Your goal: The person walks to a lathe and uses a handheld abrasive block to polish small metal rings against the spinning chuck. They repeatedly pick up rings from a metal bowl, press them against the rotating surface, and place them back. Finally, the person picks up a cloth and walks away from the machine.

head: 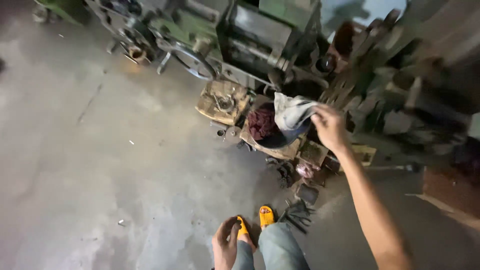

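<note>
Knuckles and loosely spread fingers of the left hand (pixel 225 246) rest low in the view on the person's own grey-trousered knee (pixel 272 250), holding nothing; just past them sit two bright orange slip-on sandals (pixel 266 216) on the bare grey concrete floor (pixel 100 150). A crumpled dark glove-like scrap (pixel 297 214) lies beside the sandals.

Farther out, the right hand (pixel 329 126) reaches forward with the arm stretched, its fingertips pinched closed on an edge of a pale grey crumpled cloth rag (pixel 292 112). The rag hangs and folds from that pinch, draped over the rim of a dark round bowl-shaped container (pixel 275 141), next to a dark red bunched cloth (pixel 261 124) that sits in it. By its folds the rag looks soft, limp and light, probably grimy and perhaps oily, so a pinch at a corner or a bunched fistful should carry it without slipping; nothing about it seems breakable.

Left of the container lies a tan block with metal bits on top (pixel 223 101). Behind everything stands a green and grey metal workshop machine with a handwheel (pixel 200 55), and blurred dark metal parts (pixel 400 95) crowd the right.
</note>
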